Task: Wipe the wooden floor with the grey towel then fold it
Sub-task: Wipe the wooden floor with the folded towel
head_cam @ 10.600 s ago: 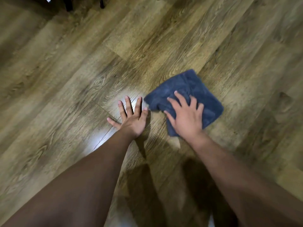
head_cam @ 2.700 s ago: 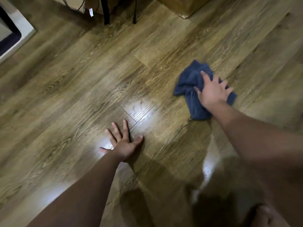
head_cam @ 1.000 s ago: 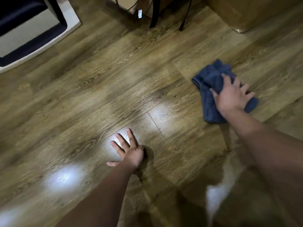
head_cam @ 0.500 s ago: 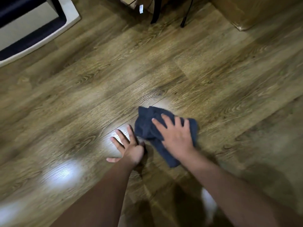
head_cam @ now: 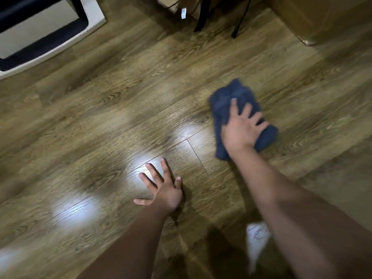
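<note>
Wooden floor (head_cam: 124,101) fills nearly the whole view, its brown planks running on a slant, with pale patches of glare lying along the seams near the middle and lower left. On it, right of centre, lies the grey towel (head_cam: 225,97) — bunched and rumpled rather than spread flat, dark blue-grey in this light, its edges blurred. The right hand (head_cam: 240,130) lies palm-down on top of the towel, the fingers (head_cam: 233,106) spread and fairly straight across the cloth, pressing on it rather than curling round it; the towel shows beyond the fingertips, to the left of the hand and at its right side. The left hand (head_cam: 165,190) is planted flat on the bare floor nearer the person, well apart from the towel, its fingers splayed wide and straight, the thumb pointing out to the left, nothing in its grasp. Both forearms reach in from the bottom edge, and dark shadows lie on the planks beneath them. At the top left corner sits a white-framed object with dark panels (head_cam: 40,35) — what it is cannot be told. At the top middle, thin dark legs (head_cam: 202,17) stand on the floor with a small white tag (head_cam: 183,13) beside them, and at the top right is the corner of a brown box-like piece (head_cam: 314,19).
</note>
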